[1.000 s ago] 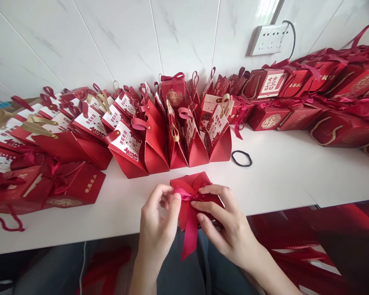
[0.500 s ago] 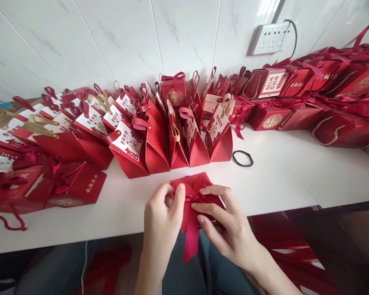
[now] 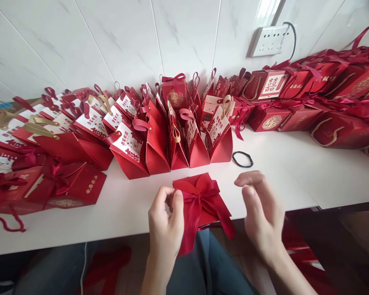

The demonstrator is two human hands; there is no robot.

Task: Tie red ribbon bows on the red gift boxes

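Note:
A red gift box (image 3: 210,211) lies at the table's front edge, right before me. Across its top runs a dark red ribbon (image 3: 199,197), tied in a bow whose two tails hang over the near side. At the box's left side my left hand (image 3: 167,213) is closed, with thumb and forefinger pinching the bow's left loop; the fingertips partly hide it. My right hand (image 3: 261,209) hovers to the right of the box, apart from it. Its fingers are loosely curled, a small gap shows between thumb and forefinger, and nothing is held.
Red gift bags (image 3: 158,139) with ribbon handles stand in rows behind the box. More red boxes (image 3: 272,116) with bows are stacked along the wall at right, and others (image 3: 76,184) sit at left. A black band (image 3: 242,159) lies on the white table (image 3: 295,176).
My right hand has let go of the bow and moved right, away from the box. The right ribbon tail now hangs over the box's near right side. My left hand stays at the left loop.

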